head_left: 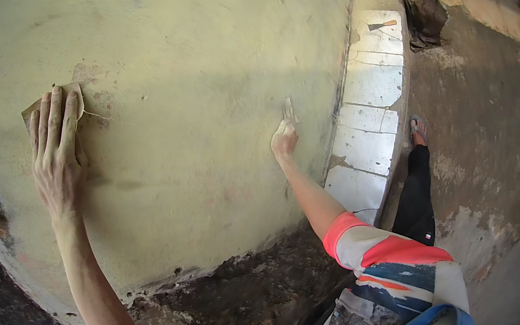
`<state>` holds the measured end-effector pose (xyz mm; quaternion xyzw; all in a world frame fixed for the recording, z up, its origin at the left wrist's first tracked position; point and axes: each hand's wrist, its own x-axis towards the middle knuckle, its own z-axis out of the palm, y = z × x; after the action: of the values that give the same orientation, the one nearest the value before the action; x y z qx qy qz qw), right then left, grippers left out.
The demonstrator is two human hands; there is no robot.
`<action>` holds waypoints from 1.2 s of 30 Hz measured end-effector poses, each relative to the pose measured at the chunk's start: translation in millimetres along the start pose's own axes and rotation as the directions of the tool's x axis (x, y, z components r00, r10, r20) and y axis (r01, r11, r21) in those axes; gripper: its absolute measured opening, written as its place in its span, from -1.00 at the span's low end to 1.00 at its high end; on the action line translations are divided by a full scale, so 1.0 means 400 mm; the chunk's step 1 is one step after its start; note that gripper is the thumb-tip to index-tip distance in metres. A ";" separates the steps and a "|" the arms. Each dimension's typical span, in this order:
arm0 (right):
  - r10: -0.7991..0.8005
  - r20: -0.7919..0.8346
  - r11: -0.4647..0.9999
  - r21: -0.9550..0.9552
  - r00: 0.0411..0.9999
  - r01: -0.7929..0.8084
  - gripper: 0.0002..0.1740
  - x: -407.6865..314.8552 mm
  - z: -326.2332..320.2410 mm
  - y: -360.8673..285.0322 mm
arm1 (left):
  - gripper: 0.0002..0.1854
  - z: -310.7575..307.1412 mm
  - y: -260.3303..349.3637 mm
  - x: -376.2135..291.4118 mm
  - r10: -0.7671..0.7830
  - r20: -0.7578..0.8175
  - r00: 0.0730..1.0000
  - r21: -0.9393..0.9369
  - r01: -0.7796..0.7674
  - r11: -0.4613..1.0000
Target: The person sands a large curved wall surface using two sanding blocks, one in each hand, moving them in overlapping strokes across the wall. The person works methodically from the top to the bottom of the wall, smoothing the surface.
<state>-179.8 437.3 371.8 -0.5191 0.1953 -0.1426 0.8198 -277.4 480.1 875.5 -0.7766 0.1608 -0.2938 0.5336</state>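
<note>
My left hand [58, 156] lies flat on a pale yellow-green plastered wall [199, 173], its fingers pointing up. Beneath those fingers is a brown sheet of sandpaper [76, 93], pressed against the wall. A loose thread hangs from its right edge. Further right, my right hand [284, 141] is at the wall with its fingers partly curled. Something pale shows at its fingertips, blurred against the plaster; I cannot tell whether it is a held piece or dusty fingers.
White cracked tiles [362, 134] cover a ledge right of the wall, with a putty knife [383, 25] on it. A dark crumpled bag [425, 21] sits beyond. My sandalled foot [418, 130] stands on the worn floor [482, 123]. Rough dark masonry [243, 301] borders the plaster.
</note>
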 end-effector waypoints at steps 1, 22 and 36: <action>0.107 -0.026 0.994 0.026 0.994 -0.106 -0.43 0.017 -0.018 -0.001 | -0.28 0.001 0.000 -0.002 -0.003 -0.001 1.000 -0.007 0.003 1.000; -0.332 0.147 0.943 0.049 0.932 0.329 -0.43 -0.160 0.052 -0.132 | -0.34 0.005 0.003 -0.005 -0.011 -0.004 1.000 0.040 0.011 0.999; -0.626 0.158 0.780 0.137 0.764 0.611 -0.48 -0.263 0.111 -0.274 | -0.36 0.029 -0.008 -0.013 0.036 -0.069 0.997 -0.022 -0.037 0.999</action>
<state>-255.2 472.5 506.5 -0.5337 -0.0737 -0.3607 0.7614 -274.2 492.9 874.1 -0.7693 0.1966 -0.3085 0.5238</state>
